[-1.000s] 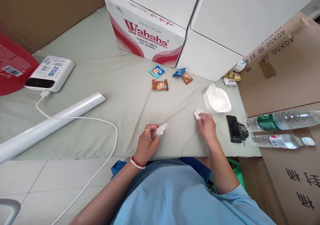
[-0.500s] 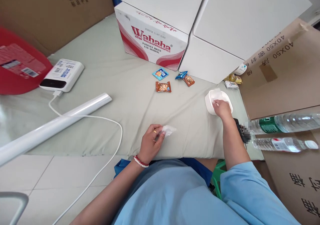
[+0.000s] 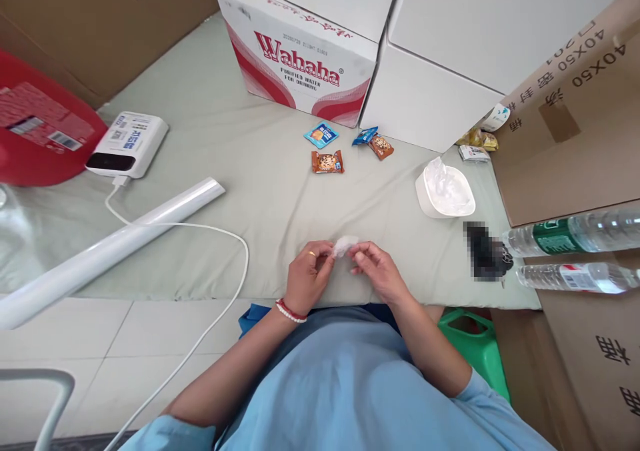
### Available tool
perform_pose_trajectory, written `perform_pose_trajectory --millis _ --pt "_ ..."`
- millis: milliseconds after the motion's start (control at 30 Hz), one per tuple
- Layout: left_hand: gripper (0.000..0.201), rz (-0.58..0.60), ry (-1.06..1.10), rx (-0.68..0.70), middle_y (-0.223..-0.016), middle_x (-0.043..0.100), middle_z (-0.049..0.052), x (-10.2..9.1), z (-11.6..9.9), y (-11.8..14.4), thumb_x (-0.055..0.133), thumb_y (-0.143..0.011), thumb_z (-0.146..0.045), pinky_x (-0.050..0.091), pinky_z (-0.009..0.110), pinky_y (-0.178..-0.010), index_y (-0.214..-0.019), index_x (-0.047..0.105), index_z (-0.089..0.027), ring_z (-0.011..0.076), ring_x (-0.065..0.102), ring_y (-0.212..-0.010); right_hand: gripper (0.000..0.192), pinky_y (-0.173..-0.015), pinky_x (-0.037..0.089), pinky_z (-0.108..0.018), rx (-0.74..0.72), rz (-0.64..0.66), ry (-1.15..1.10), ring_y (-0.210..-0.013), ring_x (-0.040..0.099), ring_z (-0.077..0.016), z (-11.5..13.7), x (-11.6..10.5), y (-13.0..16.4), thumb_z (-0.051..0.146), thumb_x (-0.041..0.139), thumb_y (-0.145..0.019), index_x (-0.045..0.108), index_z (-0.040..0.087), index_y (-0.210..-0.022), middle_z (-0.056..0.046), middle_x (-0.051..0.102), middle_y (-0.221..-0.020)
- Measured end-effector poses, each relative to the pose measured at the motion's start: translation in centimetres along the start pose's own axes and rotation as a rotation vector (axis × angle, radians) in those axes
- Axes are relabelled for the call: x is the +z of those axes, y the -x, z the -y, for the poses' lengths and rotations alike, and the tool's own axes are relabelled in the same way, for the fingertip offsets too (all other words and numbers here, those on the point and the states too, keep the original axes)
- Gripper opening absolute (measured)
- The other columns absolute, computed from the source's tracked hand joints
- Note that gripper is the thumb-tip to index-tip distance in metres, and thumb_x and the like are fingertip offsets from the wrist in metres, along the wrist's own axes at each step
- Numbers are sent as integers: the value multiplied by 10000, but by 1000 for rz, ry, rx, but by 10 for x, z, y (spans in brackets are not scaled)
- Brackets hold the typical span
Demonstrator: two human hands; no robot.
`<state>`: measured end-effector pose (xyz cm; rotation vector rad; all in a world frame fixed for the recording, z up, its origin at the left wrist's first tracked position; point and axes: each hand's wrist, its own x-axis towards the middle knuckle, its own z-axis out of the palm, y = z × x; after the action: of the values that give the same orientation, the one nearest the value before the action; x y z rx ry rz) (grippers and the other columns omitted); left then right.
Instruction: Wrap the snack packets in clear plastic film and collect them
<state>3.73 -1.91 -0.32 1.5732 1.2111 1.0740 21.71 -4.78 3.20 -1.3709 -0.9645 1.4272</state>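
Observation:
A small crumpled piece of thin white plastic film (image 3: 344, 245) is held just above the cloth, near its front edge. My left hand (image 3: 310, 274) pinches its left end between thumb and fingers. At the right end, the thumb and fingertips of my right hand (image 3: 380, 272) are closed on its edge. To the right stands a white plastic tub (image 3: 431, 203) with more crumpled translucent film (image 3: 449, 187) inside, some rising over its rim. Beyond my hands lie a brown snack packet (image 3: 327, 162), a blue packet (image 3: 321, 134), and an overlapping blue packet (image 3: 365, 135) and brown packet (image 3: 382, 147).
A Wahaha carton (image 3: 300, 64) and white boxes (image 3: 430, 97) line the back. Left are a white device (image 3: 127, 144) with its cable, a long white tube (image 3: 125, 247) and a red container (image 3: 45, 124). Bottles (image 3: 575, 231) and a blurred black object (image 3: 485, 254) are at right.
My right hand has left the tub and come to the film beside my left hand. The film in the tub now shows, partly above the rim. The view has shifted slightly.

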Motion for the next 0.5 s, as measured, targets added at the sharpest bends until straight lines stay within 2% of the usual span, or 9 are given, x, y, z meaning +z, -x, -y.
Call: perform_pose_trajectory --millis 67,133,267,333,400,500 --pt "157 40 -35 86 -1078 742 77 2 -6 2 588 -979 -348 565 356 -910 -964 688 -228 199 701 -1009 349 -796 540 -295 -60 3 38 -894 612 -171 -1 4 -3 524 827 -784 717 239 -953 -31 684 -965" --pt "164 64 7 95 -1085 744 80 4 -9 4 588 -982 -350 560 364 -922 -978 701 -232 200 702 -1011 290 -810 513 -291 -103 -8 70 -849 600 -158 0 3 -6 485 825 -795 710 234 -887 -13 674 -899" --pt "219 55 188 -17 -1072 721 94 3 -6 2 652 -942 -428 565 350 -877 -896 702 -220 211 686 -1013 297 -690 472 -280 -30 18 45 -693 535 -140 3 -5 -8 497 821 -785 705 230 -843 8 644 -776" --pt "275 44 263 -98 -1028 711 86 1 -5 0 657 -933 -475 565 337 -845 -864 677 -209 196 676 -943 318 -659 462 -276 3 35 18 -677 517 -139 5 -8 -8 507 830 -768 702 225 -838 7 637 -765" --pt "311 44 311 -175 -1005 701 73 -1 -7 -2 643 -934 -513 569 330 -816 -918 654 -202 177 664 -875 321 -652 456 -272 3 33 4 -676 511 -139 7 -9 -6 510 822 -775 691 223 -832 9 625 -759" --pt "396 73 298 -193 -1098 679 84 1 -13 -4 723 -865 -512 584 334 -800 -1101 640 -204 195 676 -936 297 -678 445 -269 -42 71 56 -691 515 -136 9 -10 -3 494 795 -811 677 223 -831 15 610 -761"
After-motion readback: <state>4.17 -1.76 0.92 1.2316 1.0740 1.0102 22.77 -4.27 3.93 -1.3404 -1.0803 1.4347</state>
